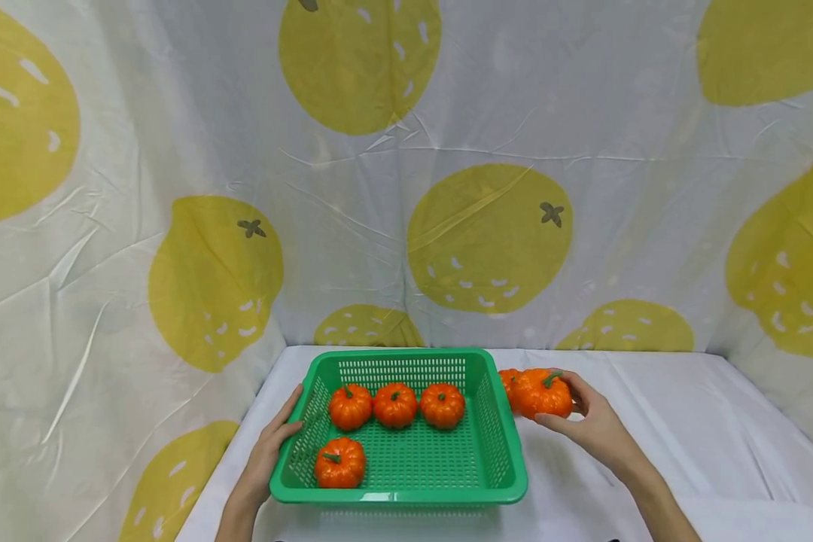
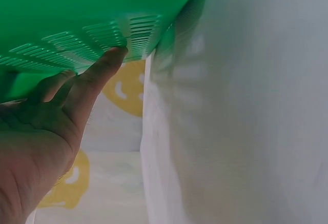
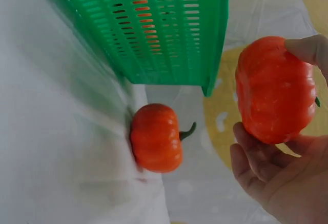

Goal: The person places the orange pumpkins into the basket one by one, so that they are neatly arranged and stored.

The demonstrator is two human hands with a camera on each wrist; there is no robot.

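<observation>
A green slotted plastic basket (image 1: 406, 497) stands on the white cloth, holding several small orange pumpkins; one pumpkin (image 1: 339, 463) lies near its front left corner and others line up behind it. My left hand (image 1: 268, 446) rests against the basket's left side, and the left wrist view shows its fingers (image 2: 102, 70) mostly straight on the slotted wall. To the right of the basket, my right hand (image 1: 592, 421) holds a pumpkin (image 1: 540, 394) off the cloth between thumb and fingers. Another pumpkin (image 3: 156, 138) sits on the cloth beside the basket, partly hidden behind the held one in the head view.
White cloth (image 1: 657, 421) covers the table, running out to the right of the basket. A curtain (image 1: 352, 248) printed with yellow lemons hangs behind the table and along both sides.
</observation>
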